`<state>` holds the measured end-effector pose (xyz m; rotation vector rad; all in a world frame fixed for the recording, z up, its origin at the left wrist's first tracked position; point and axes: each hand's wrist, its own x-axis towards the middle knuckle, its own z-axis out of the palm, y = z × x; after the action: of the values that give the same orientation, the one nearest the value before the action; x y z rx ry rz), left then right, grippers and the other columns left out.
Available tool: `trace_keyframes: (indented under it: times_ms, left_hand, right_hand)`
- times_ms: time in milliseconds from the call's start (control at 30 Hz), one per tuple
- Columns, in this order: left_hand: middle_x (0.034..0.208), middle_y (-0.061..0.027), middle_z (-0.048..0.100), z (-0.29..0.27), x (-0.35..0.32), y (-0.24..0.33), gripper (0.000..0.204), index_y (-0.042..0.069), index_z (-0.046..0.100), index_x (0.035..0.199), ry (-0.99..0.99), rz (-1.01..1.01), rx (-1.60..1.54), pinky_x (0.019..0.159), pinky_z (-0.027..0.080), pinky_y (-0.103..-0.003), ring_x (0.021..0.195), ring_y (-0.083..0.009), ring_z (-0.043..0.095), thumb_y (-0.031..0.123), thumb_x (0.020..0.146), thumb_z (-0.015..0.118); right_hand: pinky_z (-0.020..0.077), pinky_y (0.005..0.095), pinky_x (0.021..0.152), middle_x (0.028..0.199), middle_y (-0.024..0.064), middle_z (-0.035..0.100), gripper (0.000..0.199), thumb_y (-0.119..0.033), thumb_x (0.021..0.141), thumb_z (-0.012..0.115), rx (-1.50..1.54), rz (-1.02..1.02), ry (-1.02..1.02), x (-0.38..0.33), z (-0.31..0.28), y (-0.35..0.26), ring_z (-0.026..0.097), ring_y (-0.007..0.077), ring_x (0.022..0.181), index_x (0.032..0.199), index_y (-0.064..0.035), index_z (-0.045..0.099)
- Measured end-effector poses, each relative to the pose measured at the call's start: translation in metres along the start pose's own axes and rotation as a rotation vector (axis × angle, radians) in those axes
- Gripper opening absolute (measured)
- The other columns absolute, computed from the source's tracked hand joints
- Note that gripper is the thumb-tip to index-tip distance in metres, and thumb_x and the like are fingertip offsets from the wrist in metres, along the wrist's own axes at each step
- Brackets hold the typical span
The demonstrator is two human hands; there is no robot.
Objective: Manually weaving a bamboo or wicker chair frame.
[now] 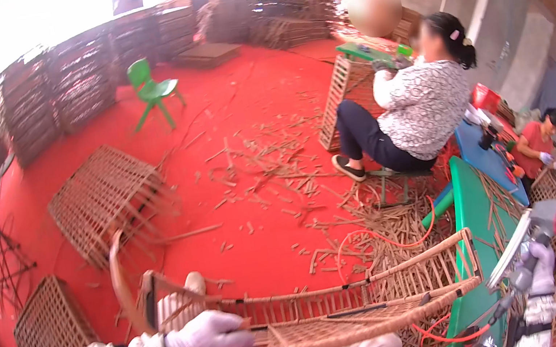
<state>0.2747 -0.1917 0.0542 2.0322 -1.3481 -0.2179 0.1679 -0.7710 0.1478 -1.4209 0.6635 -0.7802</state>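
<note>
So I'm looking down at a half-built woven cane frame (330, 308) lying across the lap, near the bottom of the view. The left hand (206, 338), in a white glove, is closed around the frame's near left edge, pinning it down. The right hand (538, 269), also gloved, is well apart from it over on the right, wrapped around a grey power tool (534, 233) with its nose held just beside the frame's right end.

My take on doing this bit well: keep that left grip firm so the frame doesn't twist, and line the tool up square on the end rail before firing. The orange hose (377, 236) trails close by, so I'd watch it doesn't snag. The green bench (476, 214) sits right beside the tool hand, which leaves little elbow room.
</note>
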Motion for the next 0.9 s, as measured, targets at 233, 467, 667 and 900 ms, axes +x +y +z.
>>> trace_keyframes:
  times_ms: [233,467,667,900]
  left_hand:
    - [0.06,-0.0116,0.057,0.016,-0.008,0.006,0.025,0.002,0.065,0.082,0.096,-0.582,-0.444,0.052,0.045,-0.033,0.055,-0.0203,0.057,0.026,0.078,0.06]
    - [0.061,-0.0088,0.061,0.005,-0.008,0.003,0.025,0.003,0.067,0.078,0.128,-0.684,-0.469,0.057,0.047,-0.032,0.057,-0.0178,0.058,0.027,0.076,0.063]
    - [0.062,-0.0054,0.06,0.002,-0.007,0.005,0.026,0.002,0.067,0.082,0.107,-0.714,-0.479,0.057,0.046,-0.031,0.058,-0.0136,0.057,0.028,0.077,0.066]
    - [0.06,-0.0066,0.059,0.008,-0.011,-0.01,0.024,0.003,0.066,0.079,0.118,-0.602,-0.407,0.056,0.046,-0.031,0.056,-0.0133,0.055,0.027,0.075,0.067]
  right_hand:
    - [0.0516,0.0299,0.061,0.066,0.0064,0.054,0.016,0.0,0.085,0.054,-0.1,-0.088,-0.355,-0.146,-0.022,-0.009,0.058,0.0166,0.06,0.101,-0.0006,0.052]
    - [0.0513,0.0359,0.07,0.086,0.0111,0.058,0.03,-0.008,0.078,0.054,-0.504,0.202,-1.149,-0.284,0.069,0.002,0.059,0.0233,0.081,0.107,0.0,0.052]
    - [0.0505,0.0378,0.073,0.091,0.012,0.057,0.034,-0.01,0.077,0.054,-0.784,-0.259,-0.838,-0.324,0.082,0.056,0.058,0.025,0.086,0.109,0.0,0.051]
    - [0.0494,0.0399,0.077,0.098,0.0132,0.056,0.038,-0.012,0.075,0.053,-1.171,-0.849,-1.011,-0.304,0.101,0.065,0.057,0.027,0.092,0.111,0.0,0.051]
